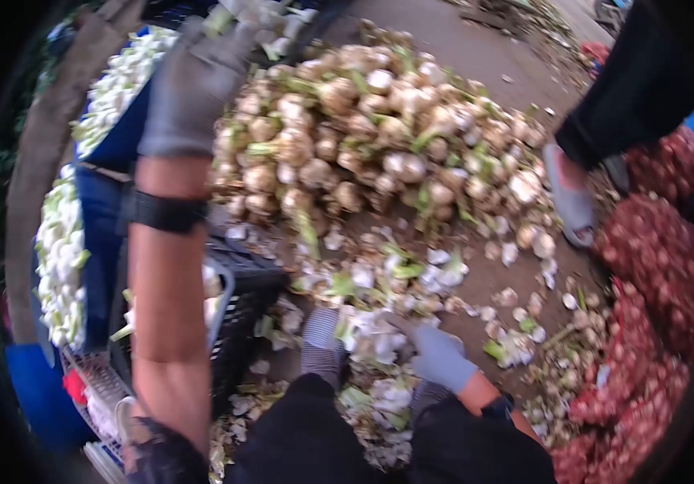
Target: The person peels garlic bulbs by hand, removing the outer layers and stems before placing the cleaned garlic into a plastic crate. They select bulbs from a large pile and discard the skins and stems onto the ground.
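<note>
My left hand (195,93), in a grey glove, reaches far forward and is smeared by motion, so its fingers cannot be made out. It is at the edge of a dark container with peeled white garlic (278,24). My right hand (442,355), in a pale grey-blue glove, is low between my knees, over the garlic skins (371,335). Its fingers are drawn together; what they hold, if anything, is too blurred to name. A large heap of unpeeled garlic bulbs (347,133) with green stem ends lies on the ground ahead.
On the left stand blue crates (109,234) topped with white garlic (63,266), and a black plastic crate (246,298) beside my leg. Red mesh sacks (658,270) filled with bulbs line the right. Another person's sandalled foot (570,198) is beside the heap.
</note>
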Demonstrator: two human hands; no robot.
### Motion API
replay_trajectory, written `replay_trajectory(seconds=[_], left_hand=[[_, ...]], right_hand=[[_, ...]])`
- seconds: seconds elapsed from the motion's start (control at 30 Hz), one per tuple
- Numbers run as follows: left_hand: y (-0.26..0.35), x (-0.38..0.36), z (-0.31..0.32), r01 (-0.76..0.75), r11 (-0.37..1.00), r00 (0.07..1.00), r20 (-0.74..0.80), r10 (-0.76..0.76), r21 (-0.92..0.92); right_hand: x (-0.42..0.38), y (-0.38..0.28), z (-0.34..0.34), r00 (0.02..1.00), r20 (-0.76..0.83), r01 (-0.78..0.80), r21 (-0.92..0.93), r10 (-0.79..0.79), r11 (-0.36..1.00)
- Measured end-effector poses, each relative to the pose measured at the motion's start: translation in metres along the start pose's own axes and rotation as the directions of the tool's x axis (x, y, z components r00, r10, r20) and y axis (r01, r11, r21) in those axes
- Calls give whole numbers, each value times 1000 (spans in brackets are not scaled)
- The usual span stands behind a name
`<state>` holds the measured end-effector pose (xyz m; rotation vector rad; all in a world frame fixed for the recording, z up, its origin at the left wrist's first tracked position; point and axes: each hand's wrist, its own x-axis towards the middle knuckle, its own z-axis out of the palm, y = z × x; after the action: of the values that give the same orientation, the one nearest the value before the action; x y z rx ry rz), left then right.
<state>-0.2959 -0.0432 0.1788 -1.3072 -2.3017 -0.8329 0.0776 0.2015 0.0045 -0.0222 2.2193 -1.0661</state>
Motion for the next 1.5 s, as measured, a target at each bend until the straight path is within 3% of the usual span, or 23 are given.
replay_trajectory(seconds=[0.03, 0.07, 0.13, 0.17, 0.23, 0.27, 0.37, 0.4, 0.5, 0.57, 0.6, 0.67, 0.73, 0.87, 0.93, 1.0, 1.07, 1.13, 1.2, 1.23, 1.27, 1.37, 1.5], left_hand=[[25, 20, -1, 109, 668, 932, -159, -327, -736], [49, 33, -6, -65, -71, 782, -7, -624, -995], [55, 10, 20, 3, 456, 975, -98, -197, -890], [79, -11, 42, 11, 112, 947, -26, -322, -994], [128, -38, 76, 532, 170, 712, 329, -621, -830], [142, -51, 85, 682, 28, 617, 555, -557, -730], [161, -117, 154, 744, -199, 452, 700, -553, -637], [166, -130, 169, 756, -267, 395, 742, -541, -598], [171, -145, 188, 809, -237, 355, 769, -532, -538], [171, -149, 190, 769, 225, 595, 540, -596, -598], [174, -145, 184, 774, 221, 587, 543, -601, -593], [184, -127, 173, 519, 744, 854, 279, -439, -421], [186, -133, 176, 626, 2, 643, 515, -566, -779], [196, -136, 157, 687, -57, 592, 604, -533, -724], [193, -150, 166, 618, 326, 770, 470, -431, -715], [185, -165, 162, 566, 572, 821, 473, -320, -595], [197, -154, 145, 794, -296, 383, 814, -436, -532], [203, -160, 152, 819, -286, 393, 849, -353, -498], [206, -180, 166, 813, -134, 500, 798, -336, -566], [202, -188, 171, 799, -39, 559, 765, -319, -600], [205, -180, 173, 684, 371, 729, 576, -369, -628], [198, -183, 168, 769, 29, 585, 685, -433, -639], [200, -183, 158, 716, -137, 549, 672, -497, -685]], right_hand=[[2, -2, 5, 947, -281, 182, 67, -157, 981], [6, 9, -5, 946, -295, 160, 63, -134, 985], [24, 28, -35, 922, -382, -13, 129, 62, 992], [28, 26, -65, 840, -540, -68, -27, 43, 997], [40, 37, -113, 645, -764, -219, -170, 12, 961], [53, 50, -125, 538, -843, -280, -162, 15, 946], [143, 136, -114, 584, -745, -111, 320, 322, 941], [137, 90, -115, 484, -849, -182, 140, 213, 973], [142, 107, -112, 570, -722, 71, 518, 391, 853], [76, 36, -121, 496, -860, 101, 196, 121, 975], [58, 26, -114, 534, -843, 128, 158, 67, 979], [32, 7, -91, 724, -690, 380, 405, 5, 832], [8, -18, -80, 875, -465, 339, 788, 135, 514], [4, -12, -67, 912, -334, 296, 938, 238, 183], [4, -11, -66, 958, -217, 111, 887, 190, 449], [1, -20, -65, 955, -261, 195, 912, 142, 362], [3, -29, -65, 931, -362, 348, 920, 52, 178], [16, -8, -59, 954, -273, 299, 866, -123, 400], [44, 17, -40, 986, -46, -17, 930, -163, -367], [46, 6, -40, 979, -189, 200, 956, 71, -213], [21, -20, -57, 948, -302, 168, 752, 105, 637], [24, -22, -47, 949, -265, 129, 823, 173, 553], [27, -21, -35, 978, -171, 120, 930, 118, 347]])
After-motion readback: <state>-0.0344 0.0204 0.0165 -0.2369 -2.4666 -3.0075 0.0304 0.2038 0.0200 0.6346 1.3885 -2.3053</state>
